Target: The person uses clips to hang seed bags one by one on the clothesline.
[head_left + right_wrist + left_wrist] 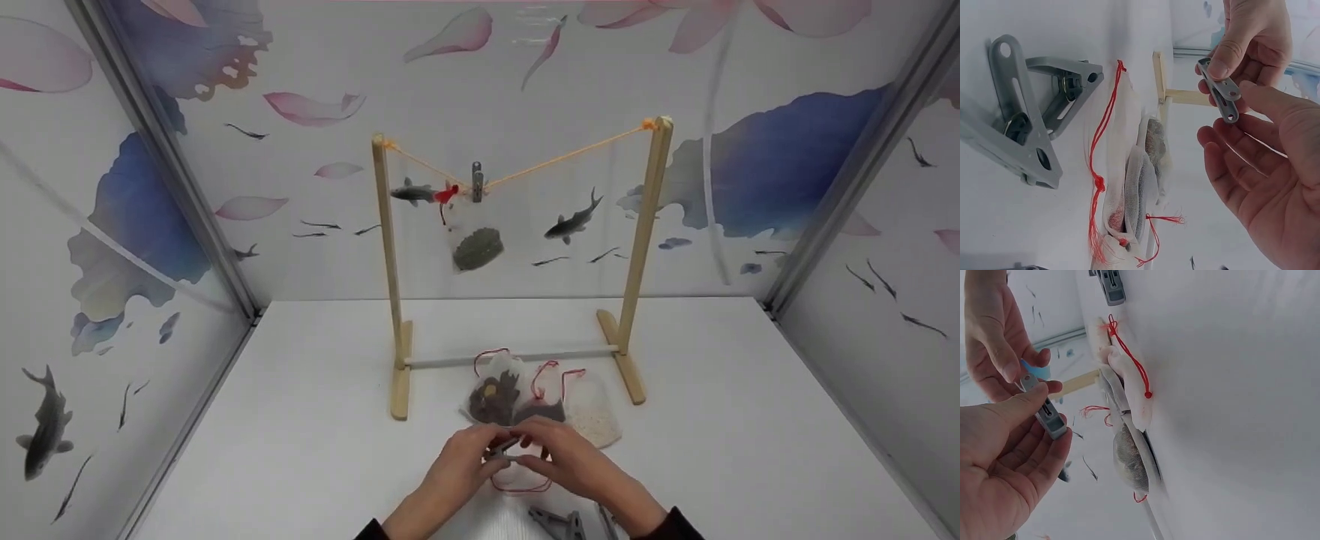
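At lower centre, the left hand (466,459) pinches a clip (1051,421); the right hand (568,459), fingers loosely parted, is beside it. Bags (495,394) lie just above.

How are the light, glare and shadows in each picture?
Head view: muted light, with faint glare streaks high on the back wall; left wrist: soft shadow on the table beside the bags; right wrist: faint shadows around the grey clips.

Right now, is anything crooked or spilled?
The hanging bag looks crooked: its bottom edge slants. It hangs left of the middle, so the orange string sags into a lopsided V. I see nothing spilled.
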`<action>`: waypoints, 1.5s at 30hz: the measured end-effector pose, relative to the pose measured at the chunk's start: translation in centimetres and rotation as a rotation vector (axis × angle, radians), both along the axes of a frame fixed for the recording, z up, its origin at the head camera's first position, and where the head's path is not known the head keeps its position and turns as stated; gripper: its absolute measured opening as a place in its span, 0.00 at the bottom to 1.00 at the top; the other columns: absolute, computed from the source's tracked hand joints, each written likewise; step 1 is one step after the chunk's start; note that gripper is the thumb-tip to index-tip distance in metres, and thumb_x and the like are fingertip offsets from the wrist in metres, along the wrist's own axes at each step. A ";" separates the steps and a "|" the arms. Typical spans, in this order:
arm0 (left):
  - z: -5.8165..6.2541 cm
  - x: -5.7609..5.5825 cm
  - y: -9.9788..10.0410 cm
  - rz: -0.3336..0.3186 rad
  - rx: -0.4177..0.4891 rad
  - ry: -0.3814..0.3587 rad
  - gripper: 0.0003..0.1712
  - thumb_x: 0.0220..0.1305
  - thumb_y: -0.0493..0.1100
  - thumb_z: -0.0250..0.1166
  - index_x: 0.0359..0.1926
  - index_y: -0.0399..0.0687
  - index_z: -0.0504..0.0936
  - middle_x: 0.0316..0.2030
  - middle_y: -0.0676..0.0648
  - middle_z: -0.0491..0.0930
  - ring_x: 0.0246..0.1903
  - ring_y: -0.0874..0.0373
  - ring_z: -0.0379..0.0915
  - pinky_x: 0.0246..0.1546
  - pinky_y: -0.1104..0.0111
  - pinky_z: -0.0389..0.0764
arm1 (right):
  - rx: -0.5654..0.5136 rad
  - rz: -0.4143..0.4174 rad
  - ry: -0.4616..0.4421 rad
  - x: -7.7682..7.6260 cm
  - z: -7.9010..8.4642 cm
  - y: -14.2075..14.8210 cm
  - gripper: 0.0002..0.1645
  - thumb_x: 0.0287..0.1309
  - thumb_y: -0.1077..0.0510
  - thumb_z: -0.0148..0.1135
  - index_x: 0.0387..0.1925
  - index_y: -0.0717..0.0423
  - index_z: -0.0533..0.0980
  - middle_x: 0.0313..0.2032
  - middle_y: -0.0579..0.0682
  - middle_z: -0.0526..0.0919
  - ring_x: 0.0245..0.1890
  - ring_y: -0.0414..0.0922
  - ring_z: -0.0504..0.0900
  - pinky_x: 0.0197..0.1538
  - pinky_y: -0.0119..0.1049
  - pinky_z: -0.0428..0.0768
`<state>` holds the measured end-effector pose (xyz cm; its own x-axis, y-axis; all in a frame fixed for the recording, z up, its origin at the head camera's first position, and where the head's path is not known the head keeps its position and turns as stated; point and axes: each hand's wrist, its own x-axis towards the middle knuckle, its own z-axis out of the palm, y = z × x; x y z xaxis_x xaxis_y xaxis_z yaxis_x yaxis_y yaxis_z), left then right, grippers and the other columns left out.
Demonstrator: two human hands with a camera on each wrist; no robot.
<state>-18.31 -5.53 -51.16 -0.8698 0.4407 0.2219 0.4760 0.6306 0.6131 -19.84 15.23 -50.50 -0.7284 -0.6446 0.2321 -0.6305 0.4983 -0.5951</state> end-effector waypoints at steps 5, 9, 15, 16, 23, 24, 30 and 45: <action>0.2 -0.2 -0.1 0.015 0.103 -0.003 0.15 0.55 0.42 0.68 0.45 0.53 0.79 0.40 0.55 0.82 0.40 0.66 0.79 0.38 0.75 0.80 | -0.099 -0.049 -0.067 -0.3 0.3 0.0 0.17 0.58 0.55 0.62 0.50 0.47 0.77 0.41 0.46 0.82 0.39 0.38 0.80 0.37 0.30 0.80; 0.8 -0.4 -0.1 0.020 0.141 0.004 0.15 0.55 0.44 0.68 0.45 0.55 0.79 0.40 0.56 0.83 0.40 0.66 0.79 0.39 0.74 0.80 | -0.148 -0.075 -0.074 -0.5 0.5 0.0 0.17 0.57 0.55 0.63 0.49 0.44 0.78 0.41 0.46 0.83 0.37 0.37 0.79 0.36 0.28 0.80; 1.4 -0.8 0.2 0.019 0.151 0.032 0.16 0.56 0.44 0.67 0.47 0.56 0.79 0.41 0.55 0.82 0.41 0.66 0.78 0.41 0.74 0.80 | -0.178 -0.129 -0.087 -0.8 0.7 0.1 0.17 0.56 0.55 0.65 0.49 0.39 0.78 0.41 0.44 0.82 0.36 0.40 0.80 0.35 0.26 0.78; 1.4 -0.8 0.3 0.017 0.146 0.041 0.16 0.56 0.44 0.67 0.47 0.55 0.79 0.41 0.55 0.82 0.41 0.65 0.78 0.41 0.74 0.80 | -0.178 -0.132 -0.096 -0.8 0.7 0.2 0.18 0.56 0.55 0.65 0.49 0.39 0.78 0.41 0.45 0.82 0.37 0.41 0.80 0.35 0.26 0.77; 1.4 -1.2 0.6 0.017 0.143 0.068 0.15 0.54 0.44 0.69 0.44 0.54 0.79 0.40 0.55 0.82 0.39 0.66 0.78 0.40 0.76 0.79 | -0.171 -0.158 -0.120 -0.9 0.9 0.5 0.17 0.55 0.56 0.66 0.48 0.40 0.78 0.42 0.49 0.83 0.35 0.39 0.78 0.34 0.26 0.76; 1.5 -1.3 0.7 0.016 0.148 0.072 0.15 0.54 0.44 0.69 0.44 0.54 0.79 0.39 0.55 0.82 0.39 0.67 0.78 0.40 0.76 0.79 | -0.171 -0.170 -0.107 -0.8 0.9 0.6 0.17 0.54 0.56 0.66 0.47 0.40 0.78 0.41 0.48 0.83 0.34 0.37 0.77 0.34 0.26 0.76; 1.9 -1.8 1.0 0.023 0.135 0.108 0.14 0.55 0.43 0.68 0.44 0.55 0.79 0.39 0.56 0.81 0.39 0.67 0.78 0.41 0.74 0.80 | -0.198 -0.231 0.013 -0.9 0.7 0.5 0.14 0.53 0.57 0.66 0.43 0.43 0.79 0.36 0.42 0.81 0.28 0.33 0.71 0.31 0.24 0.73; 1.7 -1.9 1.5 0.029 0.083 0.131 0.17 0.55 0.43 0.68 0.47 0.54 0.77 0.42 0.56 0.80 0.42 0.67 0.76 0.44 0.74 0.79 | -0.287 -0.147 0.176 -1.2 -0.4 0.8 0.08 0.54 0.61 0.65 0.36 0.50 0.76 0.35 0.43 0.81 0.27 0.31 0.69 0.29 0.22 0.71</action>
